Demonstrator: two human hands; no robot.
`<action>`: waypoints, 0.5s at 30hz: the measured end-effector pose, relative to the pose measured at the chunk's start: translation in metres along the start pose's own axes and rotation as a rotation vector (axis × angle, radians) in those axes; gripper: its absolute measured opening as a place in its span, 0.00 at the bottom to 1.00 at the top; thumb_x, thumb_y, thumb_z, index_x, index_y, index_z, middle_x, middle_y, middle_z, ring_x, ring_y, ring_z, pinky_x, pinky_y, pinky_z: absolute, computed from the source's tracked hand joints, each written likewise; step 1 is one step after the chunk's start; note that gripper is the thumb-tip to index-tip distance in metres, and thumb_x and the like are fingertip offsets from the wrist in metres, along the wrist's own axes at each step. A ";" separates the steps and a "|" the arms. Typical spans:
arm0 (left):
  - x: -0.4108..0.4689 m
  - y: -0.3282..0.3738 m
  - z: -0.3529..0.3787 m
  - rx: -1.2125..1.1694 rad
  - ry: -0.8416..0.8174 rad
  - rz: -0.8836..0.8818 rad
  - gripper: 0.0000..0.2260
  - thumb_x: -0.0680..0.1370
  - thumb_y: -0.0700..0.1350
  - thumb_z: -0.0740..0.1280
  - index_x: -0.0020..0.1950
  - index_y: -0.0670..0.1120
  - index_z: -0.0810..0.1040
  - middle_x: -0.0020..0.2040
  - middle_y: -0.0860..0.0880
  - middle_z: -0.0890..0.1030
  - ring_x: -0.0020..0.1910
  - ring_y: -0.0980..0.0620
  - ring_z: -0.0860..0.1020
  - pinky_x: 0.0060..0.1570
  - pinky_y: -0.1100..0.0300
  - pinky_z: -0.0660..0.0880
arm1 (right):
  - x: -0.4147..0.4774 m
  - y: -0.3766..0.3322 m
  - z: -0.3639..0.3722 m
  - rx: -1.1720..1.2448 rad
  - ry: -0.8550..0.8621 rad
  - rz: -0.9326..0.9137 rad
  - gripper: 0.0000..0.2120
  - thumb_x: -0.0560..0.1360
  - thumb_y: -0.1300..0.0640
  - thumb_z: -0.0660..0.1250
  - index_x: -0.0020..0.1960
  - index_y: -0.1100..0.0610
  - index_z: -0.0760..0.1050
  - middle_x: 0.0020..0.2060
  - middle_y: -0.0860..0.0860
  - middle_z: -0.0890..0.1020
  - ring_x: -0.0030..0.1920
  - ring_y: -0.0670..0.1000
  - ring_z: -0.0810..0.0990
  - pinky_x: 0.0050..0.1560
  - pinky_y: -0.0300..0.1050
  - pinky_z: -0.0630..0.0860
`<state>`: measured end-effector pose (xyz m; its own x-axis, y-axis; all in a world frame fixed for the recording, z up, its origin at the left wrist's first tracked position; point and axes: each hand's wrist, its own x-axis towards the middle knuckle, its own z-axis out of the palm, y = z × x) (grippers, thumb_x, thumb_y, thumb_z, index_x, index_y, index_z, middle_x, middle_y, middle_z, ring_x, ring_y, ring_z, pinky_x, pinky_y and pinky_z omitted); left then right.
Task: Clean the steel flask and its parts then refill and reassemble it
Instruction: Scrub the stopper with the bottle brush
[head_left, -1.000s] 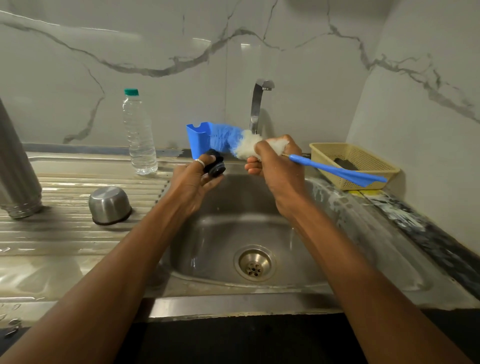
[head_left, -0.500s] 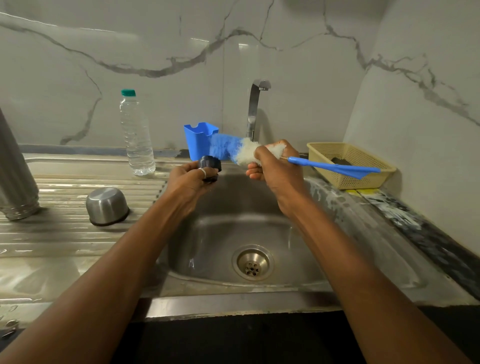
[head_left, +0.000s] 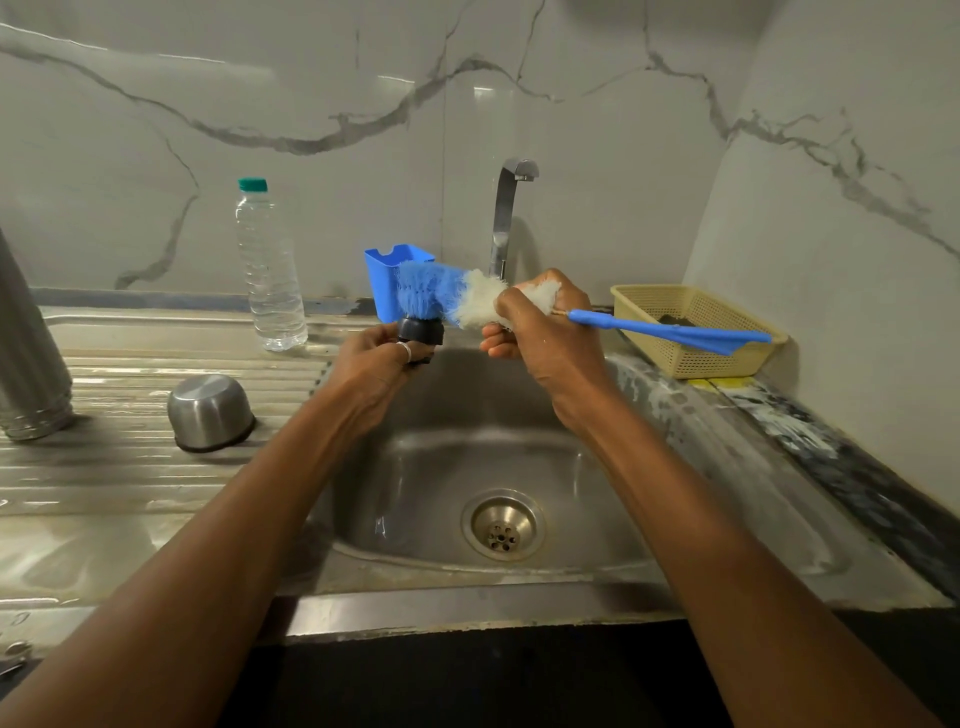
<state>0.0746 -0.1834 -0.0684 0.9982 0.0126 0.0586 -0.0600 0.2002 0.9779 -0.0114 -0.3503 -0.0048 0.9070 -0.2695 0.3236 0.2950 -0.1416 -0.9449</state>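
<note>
Over the sink (head_left: 597, 566), a small black stopper (head_left: 421, 329) is pinched at its sides by the left hand (head_left: 382, 364), while the bottle brush (head_left: 467, 301) is gripped around its soapy bristles by the closed right hand (head_left: 540, 332). The stopper is judged light, rigid and slippery when wet — best held by its ribbed rim. The flask body (head_left: 31, 353) is stood on the drainboard, the steel cup (head_left: 210, 413) inverted nearby.

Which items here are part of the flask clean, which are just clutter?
In the job: black flask stopper in left hand; blue-and-white bottle brush in right hand; steel flask body; upturned steel cup.
Lying about: yellow mesh basket; blue plastic holder.
</note>
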 end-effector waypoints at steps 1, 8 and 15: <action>0.000 0.000 -0.001 0.011 -0.007 0.023 0.14 0.76 0.28 0.69 0.61 0.39 0.78 0.49 0.42 0.84 0.47 0.50 0.83 0.46 0.63 0.80 | 0.001 -0.001 0.000 0.009 0.006 0.002 0.02 0.76 0.62 0.65 0.47 0.60 0.75 0.31 0.54 0.84 0.32 0.50 0.84 0.43 0.50 0.84; 0.001 -0.005 -0.001 0.093 -0.016 0.083 0.20 0.77 0.27 0.67 0.67 0.42 0.74 0.53 0.44 0.83 0.47 0.53 0.83 0.39 0.68 0.78 | 0.000 -0.001 -0.004 0.001 0.050 -0.003 0.04 0.75 0.61 0.66 0.48 0.62 0.76 0.31 0.55 0.83 0.30 0.50 0.83 0.42 0.50 0.84; -0.007 -0.004 0.003 0.129 -0.090 0.070 0.16 0.77 0.28 0.68 0.62 0.42 0.77 0.52 0.43 0.84 0.48 0.51 0.83 0.43 0.65 0.79 | 0.002 0.004 -0.004 -0.013 0.064 0.005 0.01 0.76 0.62 0.65 0.46 0.60 0.74 0.31 0.56 0.83 0.30 0.51 0.82 0.39 0.48 0.83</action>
<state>0.0679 -0.1876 -0.0716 0.9880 -0.0670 0.1393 -0.1343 0.0747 0.9881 -0.0095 -0.3553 -0.0075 0.8871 -0.3309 0.3218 0.2863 -0.1524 -0.9460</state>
